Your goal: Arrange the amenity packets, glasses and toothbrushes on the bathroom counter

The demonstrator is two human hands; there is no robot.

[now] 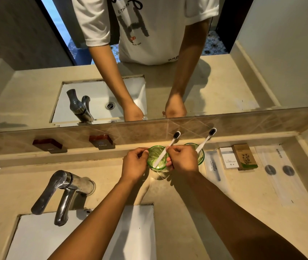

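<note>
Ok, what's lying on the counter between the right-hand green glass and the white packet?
In the head view, a clear-wrapped slim amenity packet lies on the counter between the right green glass and the white packet.

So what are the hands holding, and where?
Both hold the left green glass: left hand pinches its left rim, right hand holds its right side. Its toothbrush isn't gripped.

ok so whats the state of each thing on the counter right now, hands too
left glass: upright, a toothbrush in it
right glass: upright, a toothbrush in it, partly hidden by the right hand
left toothbrush: leaning in the left glass, bristles up
right toothbrush: leaning in the right glass, bristles up
left hand: fingers on the left glass rim
right hand: curled against the left glass
amenity packets: flat, in a row by the wall
faucet: no water running
</note>
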